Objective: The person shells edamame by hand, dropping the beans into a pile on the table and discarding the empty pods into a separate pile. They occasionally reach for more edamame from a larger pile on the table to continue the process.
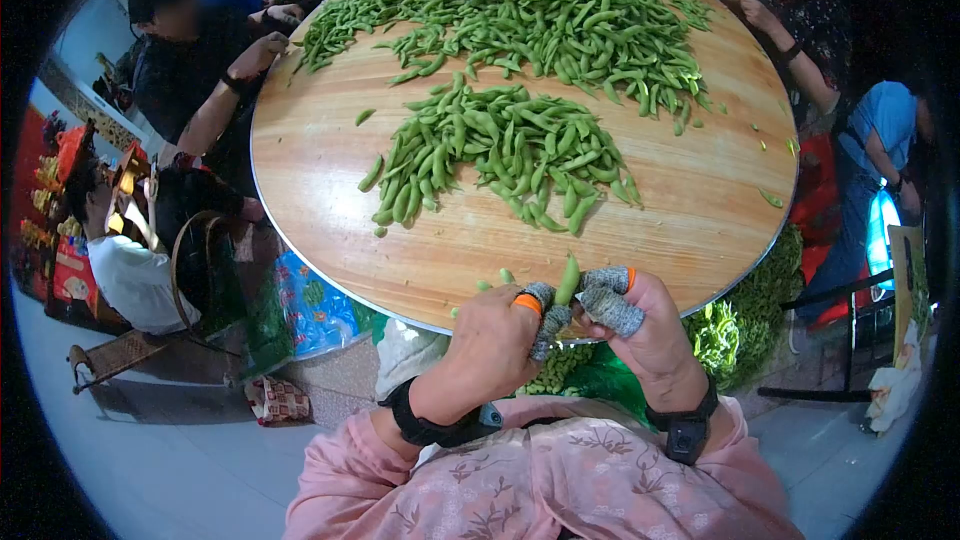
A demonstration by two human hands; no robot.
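Observation:
Both my hands meet just over the near rim of a round wooden table [330, 180]. Grey knitted covers with orange bands wrap several fingertips. Between the fingers stands an upright green edamame pod [568, 278]. My left hand [488, 338] is closed, with its fingertips around the pod's lower end. From the other side, the pinched thumb and finger of my right hand [652, 332] press against the same pod. The covered fingertips hide its lower end. A few small green pieces lie on the table by my left knuckles. Farther in lies a small pile of edamame pods [500, 145].
A much larger heap of pods [560, 10] covers the table's far side. A person in dark clothes [185, 70] sits at left, another [805, 30] at right. Below the right rim is a mass of green pods [755, 315]. A chair [190, 280] stands at left.

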